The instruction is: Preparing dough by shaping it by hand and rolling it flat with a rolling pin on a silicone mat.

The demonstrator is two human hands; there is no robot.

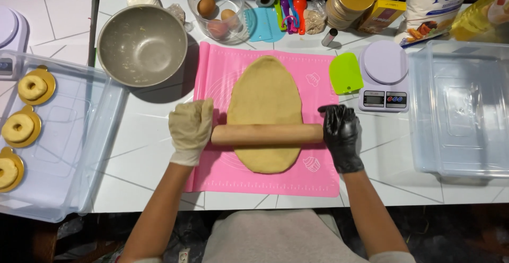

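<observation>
1. Left hand (191, 128) (pale glove) is clenched on one end of the rolling pin (266, 134); right hand (340, 133) (black glove) grasps the other end.
2. The pin lies crosswise on the oval dough (266, 106), toward its near end, on the pink mat (212, 77).
3. Judgement: equal pressure from both hands and strokes kept along the oval's length would hold thickness even.

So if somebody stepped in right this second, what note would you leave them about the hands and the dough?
Left hand, pale glove: closed on the left end of the rolling pin.
Right hand, black glove: closed on its right end.
The pin lies across the dough, on the pink mat.
Done: dough is already a flat oval.
Left: any more rolling; green scraper lies untouched beside the mat.
</observation>
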